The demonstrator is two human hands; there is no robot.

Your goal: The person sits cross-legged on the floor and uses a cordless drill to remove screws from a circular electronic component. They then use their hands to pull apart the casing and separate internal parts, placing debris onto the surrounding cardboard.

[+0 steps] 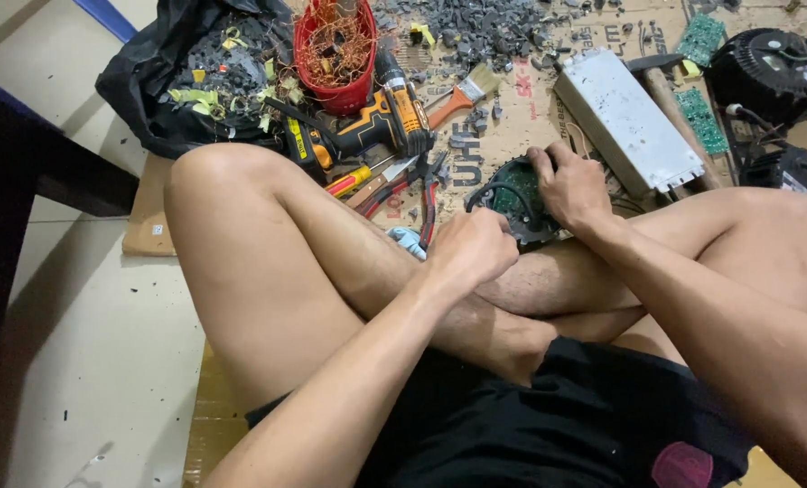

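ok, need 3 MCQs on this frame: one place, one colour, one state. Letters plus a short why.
1. Where does the cordless drill lie?
A. beside the red basket
B. on the metal box
C. in the person's lap

2. What colour is the paintbrush handle?
A. blue
B. orange
C. white

3. What is the right hand doing?
A. hanging free
B. gripping the drill
C. resting on the round green circuit board

Key: 1 A, its body lies just below the basket. 2 B, the handle is orange. 3 C, its fingers sit on the board's edge while the left hand is fisted beside it.
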